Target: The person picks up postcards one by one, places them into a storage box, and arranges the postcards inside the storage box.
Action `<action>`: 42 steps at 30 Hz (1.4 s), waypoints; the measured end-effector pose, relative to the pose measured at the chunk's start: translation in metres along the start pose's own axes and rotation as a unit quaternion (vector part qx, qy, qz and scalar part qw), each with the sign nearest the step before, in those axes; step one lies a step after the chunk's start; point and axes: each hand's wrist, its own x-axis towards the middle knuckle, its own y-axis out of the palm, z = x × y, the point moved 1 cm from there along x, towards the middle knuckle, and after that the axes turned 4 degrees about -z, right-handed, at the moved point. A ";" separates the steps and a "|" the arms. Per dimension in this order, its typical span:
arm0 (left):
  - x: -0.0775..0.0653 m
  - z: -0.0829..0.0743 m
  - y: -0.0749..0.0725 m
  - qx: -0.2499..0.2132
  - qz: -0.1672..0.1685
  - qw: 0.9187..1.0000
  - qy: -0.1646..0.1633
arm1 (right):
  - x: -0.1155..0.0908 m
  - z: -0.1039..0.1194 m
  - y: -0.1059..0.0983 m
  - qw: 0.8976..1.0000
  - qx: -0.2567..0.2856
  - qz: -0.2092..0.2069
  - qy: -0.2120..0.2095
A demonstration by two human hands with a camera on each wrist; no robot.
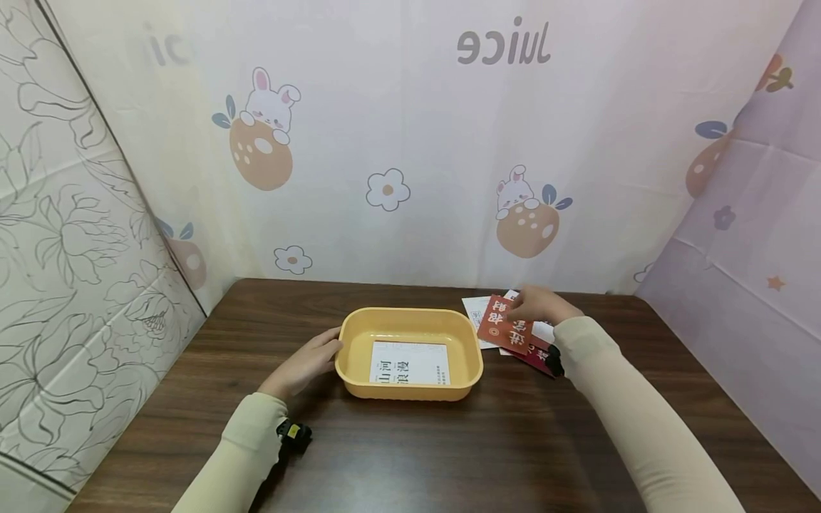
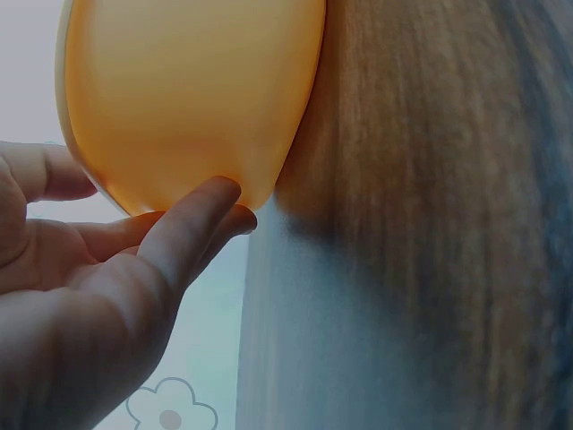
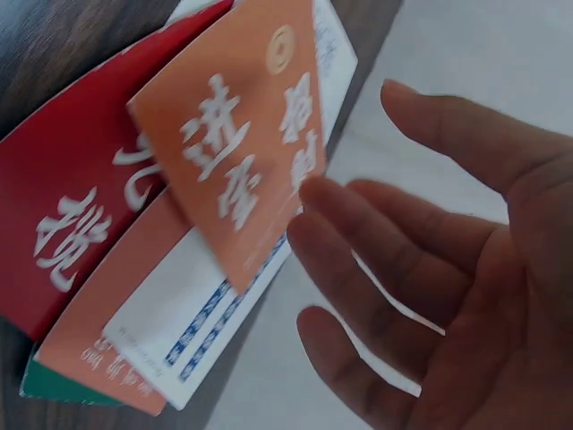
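Observation:
A yellow plastic tray [image 1: 410,392] stands on the table with a white card [image 1: 410,362] lying in it, printed with large dark characters. My left hand [image 1: 308,363] is at the tray's left end; in the left wrist view its fingertips [image 2: 210,193] touch the outer wall. To the right of the tray, my right hand [image 1: 539,305] reaches over a pile of cards. An orange-red card [image 3: 233,152] with white characters tops that pile, its edge beside the fingertips [image 3: 318,193]. The right thumb stands apart from the fingers. Below lie a dark red card [image 3: 67,206] and a white card [image 3: 170,349] with blue bands.
A dark wood-grain table [image 1: 410,456] carries everything. Behind it hangs a pale curtain [image 1: 410,142] with rabbits and flowers, with another flowered panel [image 1: 77,235] on the left. The corner of a green card [image 3: 63,385] shows under the pile.

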 end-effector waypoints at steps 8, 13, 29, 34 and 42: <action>0.001 0.001 -0.001 -0.003 0.001 1.000 0.003 | -0.004 -0.018 0.001 0.998 0.026 -0.012 0.049; 0.001 0.002 -0.001 -0.003 0.001 1.000 0.005 | -0.007 -0.022 0.004 0.997 0.041 -0.013 0.066; 0.000 0.002 -0.001 -0.004 0.009 1.000 0.011 | 0.003 -0.035 0.028 0.985 0.054 -0.008 0.165; 0.001 0.001 0.000 -0.007 0.005 1.000 0.008 | 0.007 -0.037 0.036 0.982 0.062 -0.012 0.180; -0.001 0.001 -0.002 0.003 0.013 1.000 0.012 | 0.013 -0.043 0.044 0.981 0.083 -0.020 0.176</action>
